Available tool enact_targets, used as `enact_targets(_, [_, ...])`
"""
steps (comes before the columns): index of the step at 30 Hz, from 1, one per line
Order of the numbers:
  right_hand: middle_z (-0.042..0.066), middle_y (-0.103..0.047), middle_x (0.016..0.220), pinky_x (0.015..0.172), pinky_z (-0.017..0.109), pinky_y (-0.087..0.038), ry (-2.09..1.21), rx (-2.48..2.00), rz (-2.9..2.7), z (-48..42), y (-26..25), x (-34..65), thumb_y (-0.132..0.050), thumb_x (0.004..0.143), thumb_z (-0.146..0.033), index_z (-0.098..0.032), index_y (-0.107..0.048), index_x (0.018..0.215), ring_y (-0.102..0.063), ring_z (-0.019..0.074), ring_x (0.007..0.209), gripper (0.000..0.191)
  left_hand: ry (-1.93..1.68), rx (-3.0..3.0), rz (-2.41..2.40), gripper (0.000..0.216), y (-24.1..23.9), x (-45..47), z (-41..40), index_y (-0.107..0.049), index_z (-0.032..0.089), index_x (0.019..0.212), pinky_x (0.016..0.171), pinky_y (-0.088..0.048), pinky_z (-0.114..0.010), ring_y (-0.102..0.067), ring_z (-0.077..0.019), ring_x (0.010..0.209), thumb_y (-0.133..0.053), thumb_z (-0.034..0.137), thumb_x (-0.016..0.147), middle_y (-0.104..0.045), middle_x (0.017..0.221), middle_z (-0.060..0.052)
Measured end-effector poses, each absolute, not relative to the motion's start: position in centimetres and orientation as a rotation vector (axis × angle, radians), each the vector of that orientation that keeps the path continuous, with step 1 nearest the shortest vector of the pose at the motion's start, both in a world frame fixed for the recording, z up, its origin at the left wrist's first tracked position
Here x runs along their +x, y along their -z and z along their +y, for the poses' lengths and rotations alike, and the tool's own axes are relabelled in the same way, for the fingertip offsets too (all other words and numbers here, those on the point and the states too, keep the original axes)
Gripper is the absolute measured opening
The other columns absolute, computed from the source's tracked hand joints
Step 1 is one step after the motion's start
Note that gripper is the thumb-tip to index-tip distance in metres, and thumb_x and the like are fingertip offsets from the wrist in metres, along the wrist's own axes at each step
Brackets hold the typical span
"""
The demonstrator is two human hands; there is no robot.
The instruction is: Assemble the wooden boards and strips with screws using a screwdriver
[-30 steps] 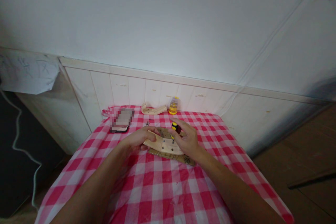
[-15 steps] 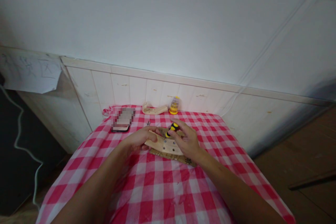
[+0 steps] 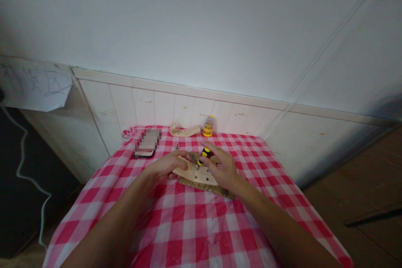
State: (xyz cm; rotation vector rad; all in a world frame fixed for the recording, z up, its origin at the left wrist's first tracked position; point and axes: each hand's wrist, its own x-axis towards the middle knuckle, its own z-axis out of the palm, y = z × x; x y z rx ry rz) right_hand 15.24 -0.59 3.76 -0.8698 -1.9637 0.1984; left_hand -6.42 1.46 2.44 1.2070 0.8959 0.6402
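Observation:
My left hand (image 3: 165, 166) is closed on the left end of a pale curved wooden piece (image 3: 193, 174) with several holes. That piece rests on a flat brown board (image 3: 220, 190) lying on the red-and-white checked tablecloth (image 3: 194, 226). My right hand (image 3: 221, 166) grips a small yellow-and-black screwdriver (image 3: 204, 154), held nearly upright with its tip down on the wooden piece near its middle.
A second curved wooden piece (image 3: 184, 131) and a small yellow-capped clear jar (image 3: 208, 126) stand at the table's far edge by the panelled wall. A blurred-out flat object (image 3: 146, 143) lies at far left. A small screw (image 3: 177, 147) lies beside it.
My right hand has shifted the screwdriver leftward along the wooden piece, from a hole at the right to one nearer the middle. The left hand has stayed put.

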Motion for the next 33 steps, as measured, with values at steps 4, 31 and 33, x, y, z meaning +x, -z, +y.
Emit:
enact_targets(4, [0.006, -0.073, 0.121, 0.089, 0.036, -0.059, -0.25, -0.783, -2.08, -0.8, -4.3, 15.4, -0.057, 0.096, -0.025, -0.031, -0.057, 0.137, -0.072, 0.0216, 0.103, 0.042, -0.64, 1.185, 0.874, 0.038, -2.6, -6.3, 1.4, -0.062, 0.015, 0.088, 0.032, -0.017, -0.017, -0.043, -0.0071, 0.038, -0.057, 0.018, 0.05, -0.06, 0.063, 0.002])
enact_targets(31, [0.0, -0.073, 0.089, 0.07, 0.029, -0.056, -0.401, -0.944, -1.877, -1.2, -4.7, 14.4, -0.082, 0.076, -0.025, -0.026, -0.069, 0.101, -0.069, 0.0177, 0.077, 0.028, -0.672, 1.169, 0.887, 0.036, -2.7, -6.2, 1.2, -0.061, 0.014, 0.086, 0.031, -0.015, -0.018, -0.041, -0.0066, 0.037, -0.059, 0.02, 0.051, -0.058, 0.061, 0.003])
enact_targets(33, [0.0, -0.072, 0.088, 0.069, 0.028, -0.055, -0.426, -0.924, -1.872, -1.1, -4.7, 14.3, -0.081, 0.077, -0.028, -0.025, -0.068, 0.1, -0.068, 0.0173, 0.077, 0.027, -0.673, 1.164, 0.881, 0.035, -2.8, -6.2, 1.2, -0.061, 0.015, 0.086, 0.031, -0.015, -0.018, -0.041, -0.0065, 0.037, -0.06, 0.02, 0.051, -0.058, 0.061, 0.003])
